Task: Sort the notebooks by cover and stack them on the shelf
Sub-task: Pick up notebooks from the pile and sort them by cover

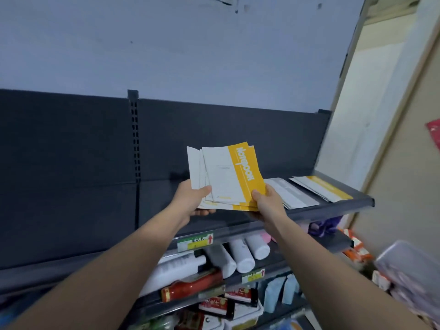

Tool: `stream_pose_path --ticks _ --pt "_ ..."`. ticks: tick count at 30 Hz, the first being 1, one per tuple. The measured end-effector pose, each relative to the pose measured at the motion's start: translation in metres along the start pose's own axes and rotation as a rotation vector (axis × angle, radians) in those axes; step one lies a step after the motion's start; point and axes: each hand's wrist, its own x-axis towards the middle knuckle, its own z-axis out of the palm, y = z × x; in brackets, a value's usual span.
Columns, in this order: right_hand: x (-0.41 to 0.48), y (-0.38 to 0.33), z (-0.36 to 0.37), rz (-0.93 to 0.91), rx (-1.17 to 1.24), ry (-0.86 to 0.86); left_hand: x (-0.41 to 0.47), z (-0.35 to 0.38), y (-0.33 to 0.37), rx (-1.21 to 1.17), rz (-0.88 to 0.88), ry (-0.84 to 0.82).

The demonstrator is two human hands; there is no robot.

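Note:
I hold a fanned bundle of thin notebooks (226,177) with white covers and yellow bands above the dark top shelf (345,206). My left hand (192,198) grips the bundle's lower left corner, thumb on top. Its lower right corner sits in my right hand (266,201), on the yellow band. Two low stacks lie flat on the shelf to the right: a grey-and-white notebook stack (292,194) just beyond my right hand, and a yellow-banded notebook stack (321,186) near the shelf's right end.
A dark back panel (71,151) rises behind the shelf. Lower shelves hold white bottles (240,256), a red bottle (192,284), price tags (195,241) and packets. A beige wall (392,163) stands close on the right, with a clear plastic box (409,265) at lower right.

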Motion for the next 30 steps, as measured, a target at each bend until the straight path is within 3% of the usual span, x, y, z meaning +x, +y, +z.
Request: stream_pose_path --ticks 12,30 --pt "0.111 0.012 -0.116 -0.016 -0.08 0.133 0.105 0.145 -0.004 -0.015 0.008 -0.175" --pt "0.244 0.005 -0.209 0.015 -0.128 0.188 0.218 0.267 0.002 0.063 -0.046 -0.197"
